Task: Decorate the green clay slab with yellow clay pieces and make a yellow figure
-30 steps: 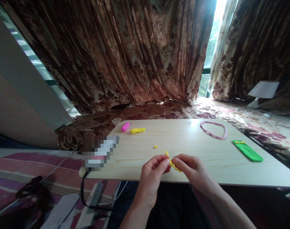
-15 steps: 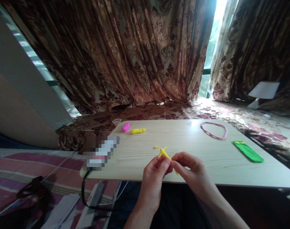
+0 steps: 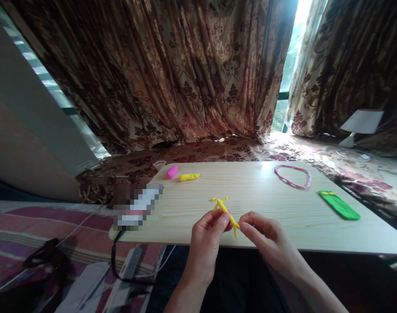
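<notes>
A small yellow modelling clay figure (image 3: 225, 210) with thin arms and legs is pinched at its body between the thumb and fingers of my left hand (image 3: 209, 234). It slants, head end up and away, above the near part of the table. My right hand (image 3: 265, 232) has thumb and forefinger closed at the tip of one leg; the other leg hangs loose. Just behind the figure lies a tiny yellow clay bit (image 3: 213, 199). Farther back on the table sit a yellow clay roll (image 3: 189, 177) and a pink clay lump (image 3: 172, 172).
The pale wooden table (image 3: 250, 187) bears a pink twisted clay ring (image 3: 292, 186) and a flat green clay piece (image 3: 340, 205) with yellow bits at the right. A blurred-out object (image 3: 141, 206) is at its left edge. Beyond stand a lamp (image 3: 361, 121) and curtains (image 3: 185, 78).
My right hand has slid down from the figure's middle to the end of its leg, uncovering the lower body and both legs. My left hand has shifted slightly left.
</notes>
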`<move>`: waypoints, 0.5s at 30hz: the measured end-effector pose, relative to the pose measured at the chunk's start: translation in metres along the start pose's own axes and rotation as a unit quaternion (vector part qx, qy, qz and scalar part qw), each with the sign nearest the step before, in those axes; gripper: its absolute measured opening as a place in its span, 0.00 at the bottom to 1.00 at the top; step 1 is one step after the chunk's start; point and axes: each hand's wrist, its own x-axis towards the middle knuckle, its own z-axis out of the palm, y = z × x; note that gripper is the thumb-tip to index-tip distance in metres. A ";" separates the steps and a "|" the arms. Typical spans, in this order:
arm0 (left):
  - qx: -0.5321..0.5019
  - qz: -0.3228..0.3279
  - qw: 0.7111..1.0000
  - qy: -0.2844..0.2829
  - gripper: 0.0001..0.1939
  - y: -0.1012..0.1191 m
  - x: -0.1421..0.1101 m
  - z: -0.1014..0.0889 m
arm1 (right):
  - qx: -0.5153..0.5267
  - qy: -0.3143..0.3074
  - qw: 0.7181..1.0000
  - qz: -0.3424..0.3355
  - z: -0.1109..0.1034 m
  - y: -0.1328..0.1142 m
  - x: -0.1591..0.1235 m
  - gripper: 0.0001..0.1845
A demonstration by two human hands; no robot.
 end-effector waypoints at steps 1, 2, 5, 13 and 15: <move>0.003 0.002 1.000 0.000 0.08 0.000 0.000 0.000 | 0.000 -0.002 1.000 0.000 0.000 0.000 0.000 0.10; 0.007 0.002 1.000 -0.003 0.08 0.000 0.000 0.000 | -0.001 -0.003 1.000 -0.001 0.000 0.000 0.001 0.10; 0.018 0.001 1.000 -0.014 0.09 0.000 0.000 -0.002 | -0.002 -0.005 1.000 0.002 -0.002 0.000 0.001 0.09; 0.032 0.004 0.999 -0.023 0.10 -0.001 0.000 -0.003 | -0.006 -0.007 1.000 0.010 -0.002 0.001 0.001 0.10; 0.035 0.005 0.999 -0.024 0.10 -0.001 0.000 -0.003 | -0.003 -0.008 1.000 0.012 -0.001 0.001 0.001 0.10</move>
